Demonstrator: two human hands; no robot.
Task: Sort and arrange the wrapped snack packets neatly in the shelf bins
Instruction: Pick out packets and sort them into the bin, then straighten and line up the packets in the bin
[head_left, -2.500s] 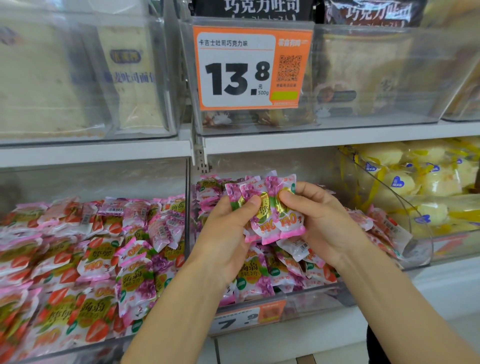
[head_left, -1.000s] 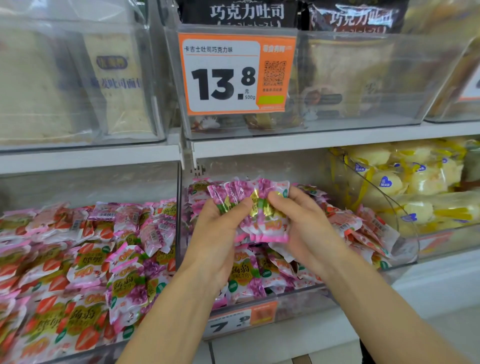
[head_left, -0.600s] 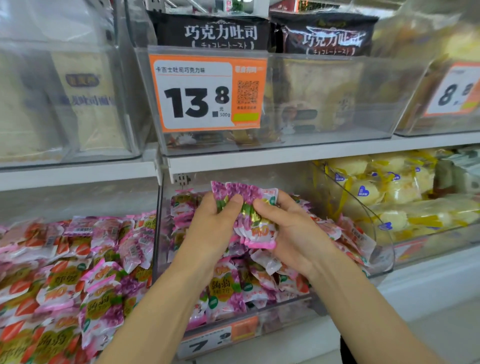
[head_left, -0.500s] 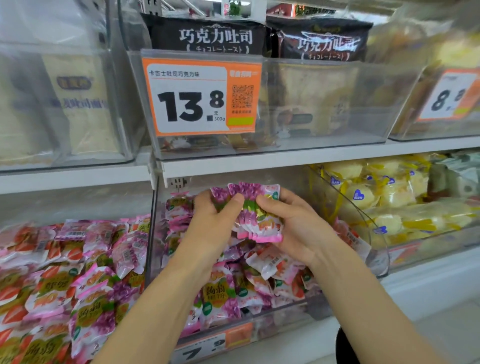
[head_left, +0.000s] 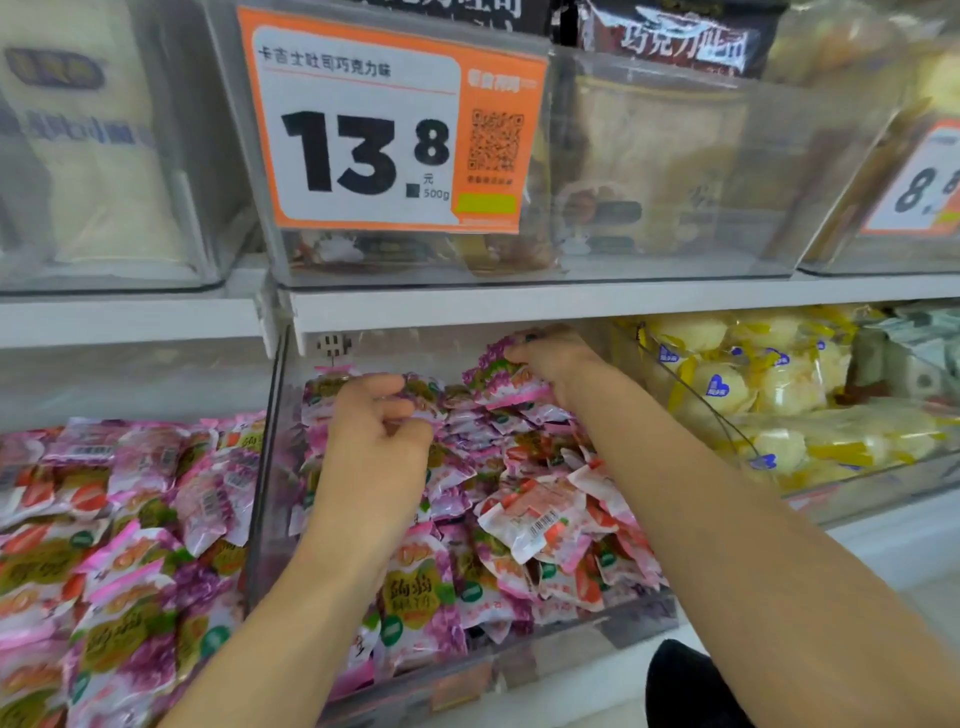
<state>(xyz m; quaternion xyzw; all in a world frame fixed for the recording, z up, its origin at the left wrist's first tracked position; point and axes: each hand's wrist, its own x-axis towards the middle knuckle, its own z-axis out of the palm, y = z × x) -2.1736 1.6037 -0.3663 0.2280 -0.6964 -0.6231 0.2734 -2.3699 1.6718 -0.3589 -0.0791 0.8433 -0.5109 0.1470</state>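
A clear middle bin (head_left: 270, 467) on the lower shelf holds a heap of pink and purple snack packets (head_left: 519, 509). My right hand (head_left: 556, 358) reaches to the bin's back right and grips a small stack of purple packets (head_left: 498, 382), resting it on the pile. My left hand (head_left: 374, 436) hovers over the back left of the pile with fingers curled; whether it pinches a packet there is hidden by the fingers. Both forearms come in from the bottom of the view.
A left bin (head_left: 130, 545) holds more pink packets. A right bin (head_left: 753, 395) holds yellow wrapped buns. The white shelf board (head_left: 519, 306) sits low over the bin. Above stand clear bins and an orange 13.8 price tag (head_left: 389, 124).
My hands held one stack of packets together in front of the bin; now they have parted. The right hand has carried the stack to the bin's back right, the left has dropped onto the pile.
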